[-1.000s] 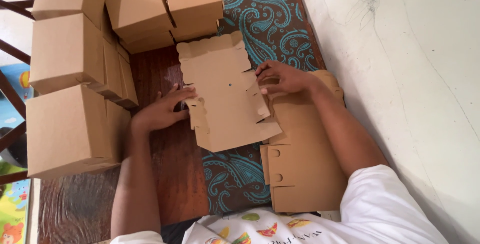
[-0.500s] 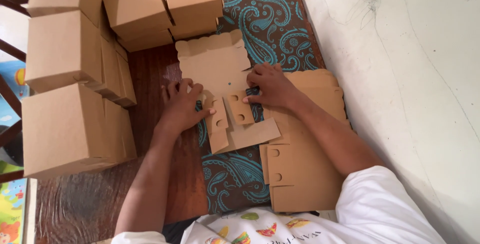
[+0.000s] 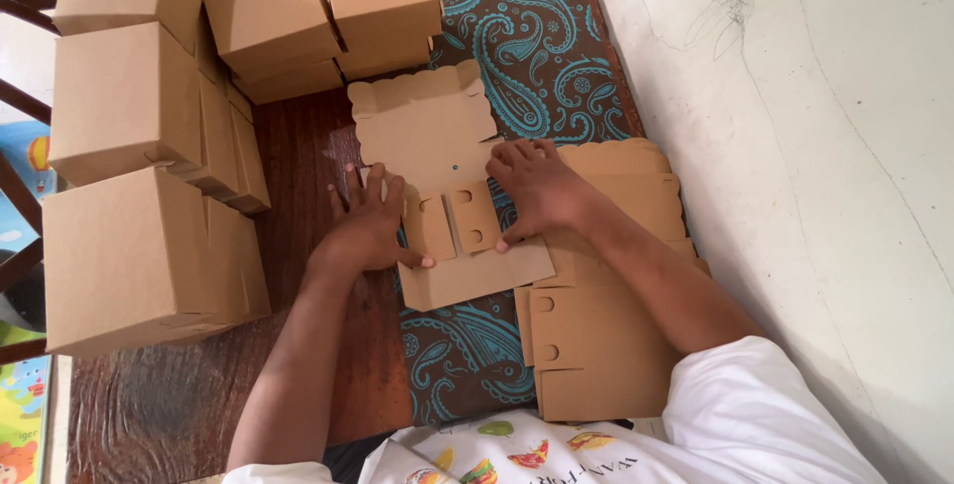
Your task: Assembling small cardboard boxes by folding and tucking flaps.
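Note:
A flat die-cut brown cardboard box blank (image 3: pixel 427 141) with a scalloped far edge lies on the floor in front of me. Its two side flaps (image 3: pixel 452 221) with round holes are folded inward over the middle. My left hand (image 3: pixel 368 226) presses flat on the left flap, fingers spread. My right hand (image 3: pixel 537 191) presses down on the right flap, thumb at its near edge. Neither hand grips anything; both push the cardboard down.
A stack of more flat blanks (image 3: pixel 606 345) lies to the right under my right forearm. Several assembled brown boxes (image 3: pixel 129 245) stand piled at the left and far side (image 3: pixel 383 7). A teal paisley mat (image 3: pixel 537 47) covers the wooden floor; a white wall (image 3: pixel 795 146) rises on the right.
The blank lay open and slightly lifted a second ago. Both hands have folded its side flaps inward and now press them flat against the floor.

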